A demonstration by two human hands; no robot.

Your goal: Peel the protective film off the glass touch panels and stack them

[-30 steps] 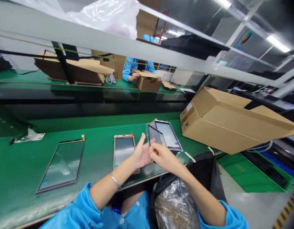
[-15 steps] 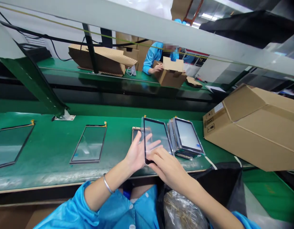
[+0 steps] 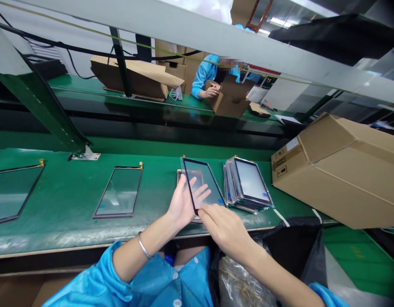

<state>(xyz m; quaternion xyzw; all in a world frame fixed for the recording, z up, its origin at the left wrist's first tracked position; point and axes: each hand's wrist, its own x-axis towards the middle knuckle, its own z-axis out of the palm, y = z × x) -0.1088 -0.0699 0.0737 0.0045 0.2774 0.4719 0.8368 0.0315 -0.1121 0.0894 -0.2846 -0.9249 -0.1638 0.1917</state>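
A black-framed glass touch panel (image 3: pixel 203 184) is held up over the green belt (image 3: pixel 68 200). My left hand (image 3: pixel 183 204) supports it from beneath with fingers spread along its left edge. At its lower corner, my right hand (image 3: pixel 223 227) has the fingertips pinched. Under the held panel lies a gold-edged panel (image 3: pixel 184 176). A stack of bagged panels (image 3: pixel 248 183) rests just to the right of my hands.
Two more panels (image 3: pixel 120 192) (image 3: pixel 11 194) lie flat further left on the belt. A large cardboard box (image 3: pixel 340 166) sits at the right. A black bag of clear film (image 3: pixel 264 264) hangs below. Across the line, a person (image 3: pixel 206 74) handles a carton (image 3: pixel 230 100).
The view swung left and down. The held panel tilted and shifted a little left, and my right hand slid down to its lower corner. The person opposite opened the carton's flaps.
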